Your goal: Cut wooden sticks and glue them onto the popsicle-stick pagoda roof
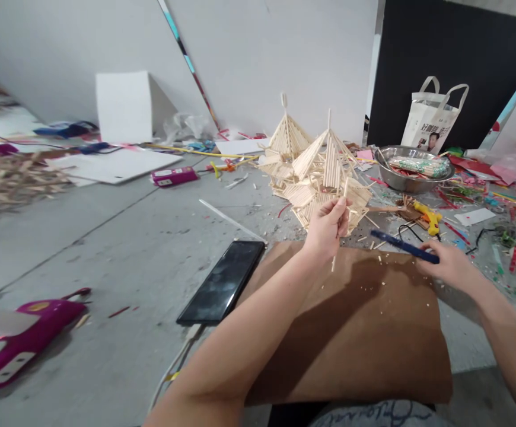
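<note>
A: State the step in hand.
B: Apparently, preparing one loose stick point(334, 263). The left hand point(329, 222) grasps it, tilted, above the brown sheet point(373, 350). The right hand point(447, 267) grips a slim blue tool point(403, 245), apart from the stick; its exact type cannot be determined.
A: Locate the stick model point(300, 194).
B: On the counter point(151, 237), beyond the left hand and past the sheet's far edge.
A: Next move?
B: It likely calls for bringing tool and stick together, gripping the stick firmly, clear of the model.
</note>
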`<state>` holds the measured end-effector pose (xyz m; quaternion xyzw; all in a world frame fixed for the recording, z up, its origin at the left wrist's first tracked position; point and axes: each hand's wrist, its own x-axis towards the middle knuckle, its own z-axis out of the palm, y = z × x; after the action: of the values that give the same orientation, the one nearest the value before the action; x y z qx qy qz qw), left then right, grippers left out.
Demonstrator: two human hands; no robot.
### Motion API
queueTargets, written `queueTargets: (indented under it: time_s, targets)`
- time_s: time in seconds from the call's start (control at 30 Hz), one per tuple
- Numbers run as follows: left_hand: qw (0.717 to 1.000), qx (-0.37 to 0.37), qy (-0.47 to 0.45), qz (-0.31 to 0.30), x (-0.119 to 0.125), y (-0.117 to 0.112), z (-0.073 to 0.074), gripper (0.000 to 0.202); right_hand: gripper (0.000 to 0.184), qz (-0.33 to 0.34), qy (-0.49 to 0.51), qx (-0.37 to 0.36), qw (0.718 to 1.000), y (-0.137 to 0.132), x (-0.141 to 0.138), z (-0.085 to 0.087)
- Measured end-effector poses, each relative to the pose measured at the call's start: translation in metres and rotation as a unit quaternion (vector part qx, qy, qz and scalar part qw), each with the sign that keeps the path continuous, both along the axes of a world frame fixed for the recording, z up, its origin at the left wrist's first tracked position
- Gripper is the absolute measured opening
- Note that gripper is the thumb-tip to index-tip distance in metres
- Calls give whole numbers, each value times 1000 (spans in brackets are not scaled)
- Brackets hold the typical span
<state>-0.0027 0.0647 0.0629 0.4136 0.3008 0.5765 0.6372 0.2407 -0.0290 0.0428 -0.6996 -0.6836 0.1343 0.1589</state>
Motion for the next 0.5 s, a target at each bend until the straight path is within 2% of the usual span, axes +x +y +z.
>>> queueTargets:
  time_s: [0.1,0.17,0.23,0.4,0.5]
  targets:
    - [999,19,44,6,-1,-12,-5,30,30,-5,189,43,981,5,8,4]
    - [997,21,72,19,1,-19,-12,32,32,21,344,13,939,11,5,3]
    - [995,16,98,26,5,-25,-21,34,32,54,466,-20,883,19,-4,-3]
    - [985,3,169,31,16,-34,-43,34,30,75,612,-34,787,29,-40,-30]
    - [976,12,210,53,16,-33,-51,32,30,82,654,-19,752,26,-58,-46]
